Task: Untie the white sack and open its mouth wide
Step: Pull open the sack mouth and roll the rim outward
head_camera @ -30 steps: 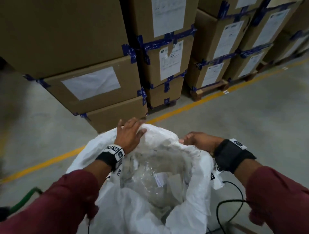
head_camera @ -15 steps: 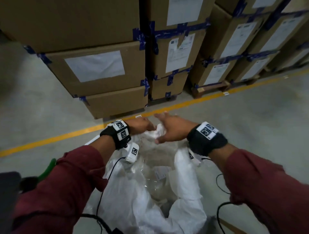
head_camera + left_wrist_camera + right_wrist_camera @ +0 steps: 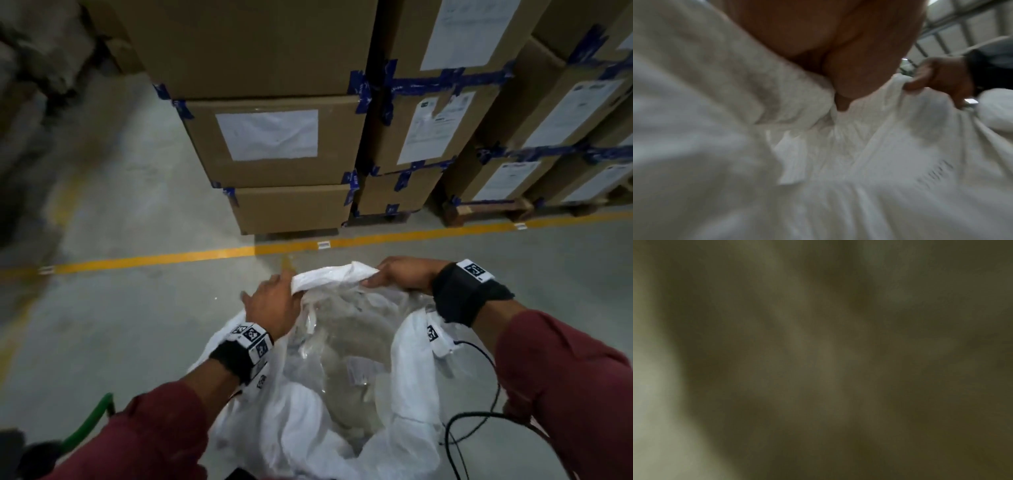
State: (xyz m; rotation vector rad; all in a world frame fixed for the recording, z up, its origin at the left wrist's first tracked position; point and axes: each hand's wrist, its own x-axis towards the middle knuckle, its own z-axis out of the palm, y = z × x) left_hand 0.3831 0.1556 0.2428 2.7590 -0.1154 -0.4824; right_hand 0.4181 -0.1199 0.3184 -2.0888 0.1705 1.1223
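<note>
Left hand [image 3: 274,305] grips the far rim of the white sack [image 3: 308,421], which stands on the floor, mouth open. Right hand [image 3: 400,275] pinches the same rim further right. Risk: uneven pull could slip the rim free or topple the sack. Earlier, both hands met; now they are apart.

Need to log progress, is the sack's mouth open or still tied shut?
Open. The sack gapes, showing clear plastic inside; left hand and right hand grip its far rim.
</note>
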